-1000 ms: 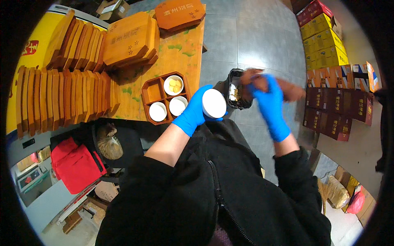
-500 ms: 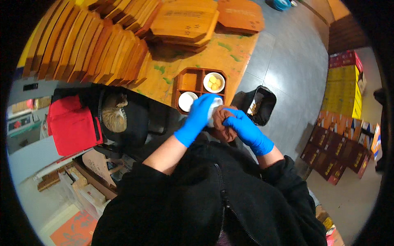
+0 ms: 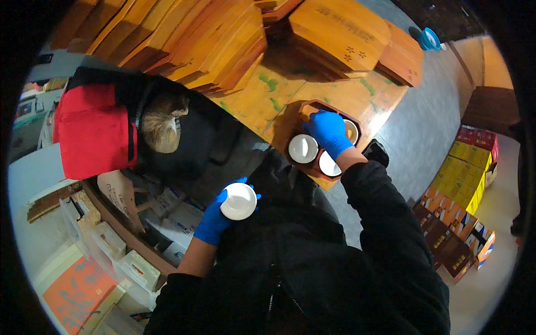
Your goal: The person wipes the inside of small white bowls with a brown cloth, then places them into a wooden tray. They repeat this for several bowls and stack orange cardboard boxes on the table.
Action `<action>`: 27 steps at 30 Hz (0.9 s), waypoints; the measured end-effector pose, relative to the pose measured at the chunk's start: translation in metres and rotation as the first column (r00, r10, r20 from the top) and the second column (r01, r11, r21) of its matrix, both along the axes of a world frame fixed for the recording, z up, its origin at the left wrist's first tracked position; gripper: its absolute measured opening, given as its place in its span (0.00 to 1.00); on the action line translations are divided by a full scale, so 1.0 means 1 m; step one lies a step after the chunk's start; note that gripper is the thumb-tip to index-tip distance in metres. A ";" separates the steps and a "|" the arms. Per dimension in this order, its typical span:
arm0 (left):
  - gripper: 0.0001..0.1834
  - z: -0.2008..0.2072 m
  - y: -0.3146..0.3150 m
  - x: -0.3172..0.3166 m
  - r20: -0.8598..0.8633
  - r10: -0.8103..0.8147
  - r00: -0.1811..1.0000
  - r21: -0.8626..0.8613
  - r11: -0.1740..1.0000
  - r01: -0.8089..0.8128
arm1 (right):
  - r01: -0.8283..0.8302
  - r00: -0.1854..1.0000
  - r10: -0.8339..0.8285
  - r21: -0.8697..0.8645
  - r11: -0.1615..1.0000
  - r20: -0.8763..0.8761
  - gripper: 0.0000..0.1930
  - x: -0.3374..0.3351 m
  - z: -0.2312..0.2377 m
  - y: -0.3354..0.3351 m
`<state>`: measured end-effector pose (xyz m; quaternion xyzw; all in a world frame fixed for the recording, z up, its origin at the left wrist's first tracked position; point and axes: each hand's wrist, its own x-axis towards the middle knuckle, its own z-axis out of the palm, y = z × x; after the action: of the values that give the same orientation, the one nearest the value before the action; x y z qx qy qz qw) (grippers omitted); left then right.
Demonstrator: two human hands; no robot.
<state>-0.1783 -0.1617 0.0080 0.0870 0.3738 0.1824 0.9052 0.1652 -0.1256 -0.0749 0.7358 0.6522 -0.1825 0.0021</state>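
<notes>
My left hand, in a blue glove, grips a round white bowl with nothing visible in it, held near my body away from the table. My right hand, gloved too, reaches down over the far left compartment of a dark wooden divided tray. Its fingers are bent and together; whatever they hold is hidden beneath them. Inside the tray sit a white bowl at left, another white bowl partly under my wrist, and a third bowl with something yellow, partly covered by my hand.
Wooden octagonal boards stand in a row on the worn wooden table, with more boards stacked flat behind. A cat lies on a black chair beside a red cloth. A black bin stands right of the table; boxes lie beyond.
My left hand has moved back from the tray with a white bowl. My right hand has gone forward over the tray; the brown cloth it held is out of sight. The view has shifted.
</notes>
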 end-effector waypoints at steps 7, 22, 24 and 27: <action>0.28 -0.016 0.022 -0.024 -0.194 0.061 0.979 0.077 0.996 -0.047 | -0.082 0.996 0.084 0.128 0.988 -0.007 0.10 -0.002 -0.056 0.012; 0.19 -0.041 0.071 0.048 -0.465 0.002 0.885 0.288 0.946 0.149 | 0.423 0.828 -0.405 -0.041 0.905 -0.389 0.15 0.054 0.068 -0.054; 0.19 -0.048 0.078 0.073 -0.491 -0.072 0.868 0.422 0.852 0.310 | 0.485 0.732 -0.514 -0.189 0.854 -0.447 0.14 0.074 0.101 -0.104; 0.18 -0.066 0.089 0.122 -0.656 -0.045 0.754 0.609 0.559 0.563 | 0.608 0.649 -0.651 -0.246 0.755 -0.393 0.12 0.090 0.117 -0.171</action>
<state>-0.0567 -0.0731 -0.0584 0.5867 0.4868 0.1216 0.6356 0.2549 -0.2965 0.0423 0.8508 0.3281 -0.3688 -0.1803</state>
